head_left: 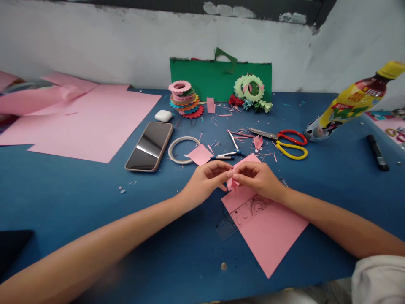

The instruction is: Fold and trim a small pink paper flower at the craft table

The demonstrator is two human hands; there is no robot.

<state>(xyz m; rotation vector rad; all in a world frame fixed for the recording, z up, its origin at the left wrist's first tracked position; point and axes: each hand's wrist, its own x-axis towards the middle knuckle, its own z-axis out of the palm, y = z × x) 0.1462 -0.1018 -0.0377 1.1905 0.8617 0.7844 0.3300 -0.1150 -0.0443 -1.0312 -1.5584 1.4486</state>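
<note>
1. A small piece of folded pink paper (233, 184) is held above the bench (126, 232), right of the scene's middle, over the far part of a larger pink sheet (272, 236).
2. The piece is pinched from both sides: the grip of the left hand (209, 179) and that of the right hand (261, 179) are each clamped on it, thumb against fingers.
3. Its pointed flaps are turned toward the near side; its full long axis cannot be told, as part is covered by fingertips.
4. The larger sheet is set aslant, one corner pointed at the near edge, with a clear ruler (253, 210) seen across it.
5. Beyond the hands, scissors (278, 137) are laid with blades pointed left; a tape roll (170, 153) is partly overlapped by a pink square (200, 155).
</note>
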